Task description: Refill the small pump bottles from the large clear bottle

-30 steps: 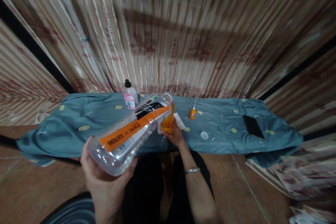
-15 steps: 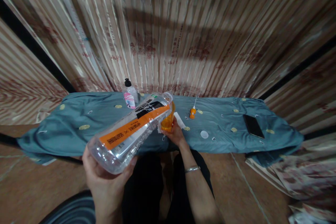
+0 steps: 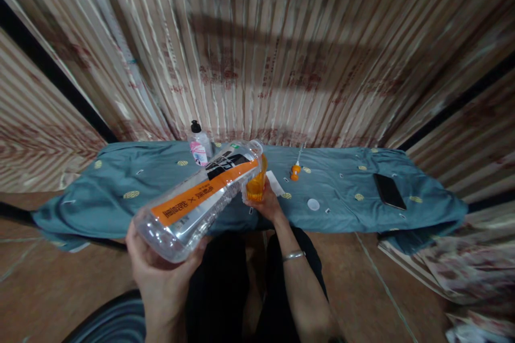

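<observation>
A large clear plastic bottle with an orange and silver label is tilted, its mouth up and to the right. My left hand is wrapped round its base. My right hand grips a small clear container of orange liquid, just under the large bottle's mouth. The bottle's neck overlaps the container's top, so I cannot tell whether they touch. Partly behind my right hand, a white flat piece lies on the cloth.
The teal cloth-covered table holds a black-pumped bottle at the back left, an orange dropper-like item, a white disc and a black phone. A striped curtain hangs behind. Black poles slant at both sides.
The large bottle's mouth has shifted slightly left and up. Both hands keep their grips, and the things on the table have stayed in place.
</observation>
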The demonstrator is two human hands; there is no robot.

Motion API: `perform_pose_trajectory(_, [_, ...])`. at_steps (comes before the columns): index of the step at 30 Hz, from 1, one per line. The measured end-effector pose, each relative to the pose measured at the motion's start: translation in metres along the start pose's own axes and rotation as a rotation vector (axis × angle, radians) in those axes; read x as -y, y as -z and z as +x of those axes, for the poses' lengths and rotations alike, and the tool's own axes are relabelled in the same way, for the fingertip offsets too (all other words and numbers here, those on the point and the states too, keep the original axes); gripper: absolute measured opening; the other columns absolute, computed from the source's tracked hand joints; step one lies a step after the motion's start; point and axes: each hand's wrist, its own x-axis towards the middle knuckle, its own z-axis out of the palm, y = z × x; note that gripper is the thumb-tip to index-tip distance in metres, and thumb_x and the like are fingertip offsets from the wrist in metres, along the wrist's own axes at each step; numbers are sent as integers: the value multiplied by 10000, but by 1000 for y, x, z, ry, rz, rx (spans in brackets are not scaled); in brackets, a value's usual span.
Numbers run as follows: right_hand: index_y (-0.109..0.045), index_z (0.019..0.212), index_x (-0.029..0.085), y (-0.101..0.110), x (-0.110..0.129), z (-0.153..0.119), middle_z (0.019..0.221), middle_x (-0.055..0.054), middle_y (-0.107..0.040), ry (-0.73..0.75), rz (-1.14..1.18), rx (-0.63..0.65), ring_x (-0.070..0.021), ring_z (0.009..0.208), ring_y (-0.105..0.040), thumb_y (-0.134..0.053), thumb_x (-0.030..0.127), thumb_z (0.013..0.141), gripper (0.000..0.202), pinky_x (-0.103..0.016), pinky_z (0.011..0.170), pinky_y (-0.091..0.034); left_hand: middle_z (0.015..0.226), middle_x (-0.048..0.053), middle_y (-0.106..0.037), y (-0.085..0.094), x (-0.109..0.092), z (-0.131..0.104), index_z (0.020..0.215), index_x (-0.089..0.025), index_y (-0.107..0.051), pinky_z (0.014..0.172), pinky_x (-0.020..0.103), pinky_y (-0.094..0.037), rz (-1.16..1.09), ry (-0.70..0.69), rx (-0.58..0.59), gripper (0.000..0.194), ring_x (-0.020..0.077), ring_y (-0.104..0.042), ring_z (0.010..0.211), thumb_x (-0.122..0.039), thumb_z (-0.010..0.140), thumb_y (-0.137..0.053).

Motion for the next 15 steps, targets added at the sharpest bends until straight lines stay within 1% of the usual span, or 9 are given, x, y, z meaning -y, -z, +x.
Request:
perform_pose_trajectory(4, [-438,1548,246,-3,4,2,1359,-113,-752,-44,24,-13,-341,1223,-749,-916,319,666,1006,-548,1109,-591,1353,125,-694,1,1,1,1360,-234,-612,1116,538,-550,-16,14,6,1001,393,-675,1276,-270,440,-1005])
perform_pose_trajectory(8, [-459,1537,242,-5,9,4,1380,-117,-746,-77,29,-27,-337,1263,-733,-927,290,651,1003,-523,1140,-571,1382,151,-683,1,5,1,1381,-224,-592,1107,523,-557,-16,20,18,1012,385,-678,1286,-317,467,-1017])
perform_pose_trajectory(15, [-438,1556,223,-9,10,2,1341,-117,-758,-129,27,-43,-347,1268,-733,-904,300,677,998,-523,1130,-572,1395,147,-671,4,14,2,1435,-222,-561,1089,496,-572,-9,-10,51,1037,380,-676,1298,-329,514,-1026])
